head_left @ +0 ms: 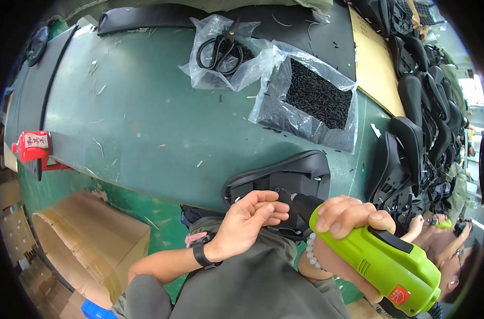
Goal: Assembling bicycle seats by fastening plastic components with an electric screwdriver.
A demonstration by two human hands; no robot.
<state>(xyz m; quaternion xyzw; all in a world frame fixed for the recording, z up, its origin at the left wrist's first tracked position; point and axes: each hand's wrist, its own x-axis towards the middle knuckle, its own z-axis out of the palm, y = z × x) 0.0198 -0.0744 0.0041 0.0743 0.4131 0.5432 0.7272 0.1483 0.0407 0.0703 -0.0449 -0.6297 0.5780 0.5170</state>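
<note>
My right hand (351,215) is wrapped round a lime-green electric screwdriver (383,260), its dark nose pointing left and down toward a black padded seat part (300,169). That part lies at the table's near edge, its moulded underside facing up. Just left of the screwdriver's tip, my left hand (247,220) hovers over the seat part with fingers curled and thumb against them. Whatever lies inside those fingers is hidden. Farther off sits an open clear plastic bag of small black screws (319,95). Beside it, black-handled scissors (220,53) rest on another plastic bag (213,77).
A green worktable (141,117) stretches ahead, with thread scraps and loose screws on it. At the left stands a red bottle (33,144). Below it is an open cardboard box (93,234). Black seats (409,138) are stacked at the right, near another person (444,239).
</note>
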